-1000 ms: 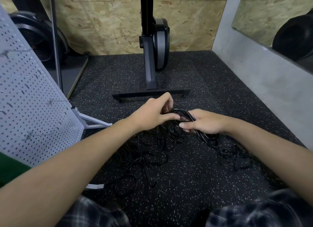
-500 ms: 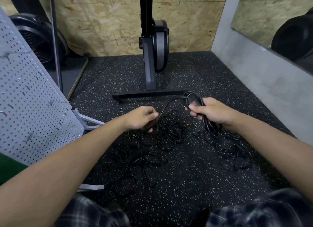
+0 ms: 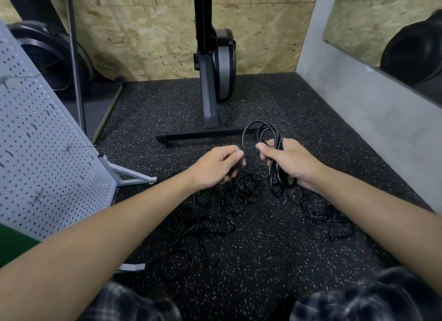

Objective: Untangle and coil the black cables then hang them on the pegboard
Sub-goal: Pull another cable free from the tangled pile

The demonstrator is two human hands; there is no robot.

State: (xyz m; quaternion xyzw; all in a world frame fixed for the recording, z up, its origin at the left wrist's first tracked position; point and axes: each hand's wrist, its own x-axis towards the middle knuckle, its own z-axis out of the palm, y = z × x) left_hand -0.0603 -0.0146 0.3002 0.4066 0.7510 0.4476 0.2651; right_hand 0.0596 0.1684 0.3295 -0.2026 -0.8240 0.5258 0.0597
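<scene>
A cable coil [image 3: 271,133] is gripped in the right hand [image 3: 294,164] so turns can be added; the feeding strand [image 3: 243,139] is pinched by the left hand [image 3: 215,168] above the floor tangle [image 3: 210,222] (pegboard [image 3: 47,165] alongside)

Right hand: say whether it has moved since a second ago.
Yes. The right hand with its coil has lifted toward the machine's base bar.

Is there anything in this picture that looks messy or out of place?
Yes. The black cables sprawl in a tangled heap on the floor mat. Only a few loops are gathered in the right hand; the left hand pinches one strand. The visible hooks on the pegboard carry nothing.
</scene>
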